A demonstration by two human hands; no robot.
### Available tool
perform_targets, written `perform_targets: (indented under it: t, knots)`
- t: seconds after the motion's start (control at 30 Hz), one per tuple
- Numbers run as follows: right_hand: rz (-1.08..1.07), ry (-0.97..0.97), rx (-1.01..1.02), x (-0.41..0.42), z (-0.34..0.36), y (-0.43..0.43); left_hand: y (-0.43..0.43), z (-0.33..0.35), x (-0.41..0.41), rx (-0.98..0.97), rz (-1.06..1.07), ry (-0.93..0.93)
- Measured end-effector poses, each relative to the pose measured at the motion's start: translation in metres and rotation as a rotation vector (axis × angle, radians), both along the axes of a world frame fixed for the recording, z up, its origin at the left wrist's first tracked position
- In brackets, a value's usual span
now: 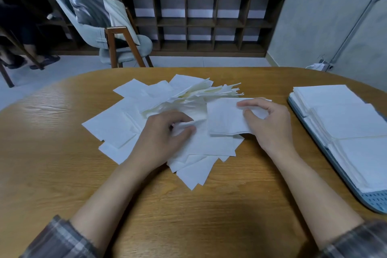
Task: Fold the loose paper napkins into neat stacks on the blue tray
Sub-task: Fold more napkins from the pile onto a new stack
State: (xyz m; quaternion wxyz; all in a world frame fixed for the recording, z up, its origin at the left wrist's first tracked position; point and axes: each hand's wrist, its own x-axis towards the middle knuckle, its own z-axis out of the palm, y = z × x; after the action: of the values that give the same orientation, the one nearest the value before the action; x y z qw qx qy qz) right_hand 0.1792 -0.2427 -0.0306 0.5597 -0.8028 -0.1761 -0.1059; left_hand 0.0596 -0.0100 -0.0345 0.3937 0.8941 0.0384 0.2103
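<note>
Napkins (159, 115) lie fanned in a loose white heap at the middle of the desk (52, 174), thin square sheets overlapping at every angle, some already creased in half, a few showing a cream edge at the far side. The person's left hand (165, 138) rests on the near part of the heap, its fingers (184, 120) narrowed around a puckered corner of one sheet. The right hand (270, 121) pinches the right edge of a folded napkin (225, 118), thumb under and fingers closed on top, with the fold lying flat on the heap.

To the right, well apart from the heap, the blue tray (374, 201) carries three flat stacks (351, 125) of folded squares set edge to edge; its bare near corner is perforated and rounded.

The paper looks soft, faintly embossed and very light, so I judge the risk is mostly in the grip. Pinching only a corner could tear it or leave a crumple that spoils the crease. Lifting the folded piece could drag the loose sheet under it along, since tissue clings to tissue, and scatter the heap toward the desk's edge. The left hand's pull could also shift the pile beneath the fold and skew it. On the tray, a napkin set down off-square would make the soft stack lean and slide into its neighbour.
</note>
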Motion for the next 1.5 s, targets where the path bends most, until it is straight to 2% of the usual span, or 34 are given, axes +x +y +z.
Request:
perform_targets:
  t: [0.17,0.33,0.4,0.5,0.6,0.67,0.9,1.07,1.23,1.4,1.5]
  knots:
    - [-0.039,-0.024,-0.016,0.001,0.001,-0.001,0.005,0.014,-0.004,-0.154,-0.18,0.061]
    - [-0.073,-0.056,-0.077,0.001,0.001,-0.001,0.008,0.021,-0.007,-0.424,-0.316,0.077]
    - [-0.011,-0.029,-0.057,-0.002,0.004,-0.001,0.013,0.018,-0.006,-0.506,-0.343,0.097]
    - [0.163,0.123,0.059,-0.009,0.011,0.005,0.015,0.013,-0.005,-0.578,-0.326,0.075]
    - [0.394,0.438,0.345,-0.017,0.014,0.01,0.005,0.018,-0.006,-0.53,-0.231,0.003]
    - [0.517,0.55,0.448,-0.023,0.016,0.012,-0.003,0.019,-0.005,-0.53,-0.157,-0.005]
    - [0.403,0.391,0.278,-0.031,0.017,0.015,-0.014,0.018,-0.003,-0.577,-0.086,-0.007]
    - [0.381,0.382,0.263,-0.03,0.016,0.017,-0.018,0.018,-0.003,-0.58,-0.066,0.008]
    - [0.414,0.388,0.286,-0.031,0.018,0.015,-0.019,0.018,-0.003,-0.437,-0.047,-0.056]
    - [0.486,0.425,0.341,-0.032,0.019,0.014,-0.023,0.026,-0.009,-0.526,-0.192,-0.027]
    - [0.448,0.417,0.323,-0.031,0.018,0.014,-0.023,0.023,-0.007,-0.482,-0.141,-0.057]
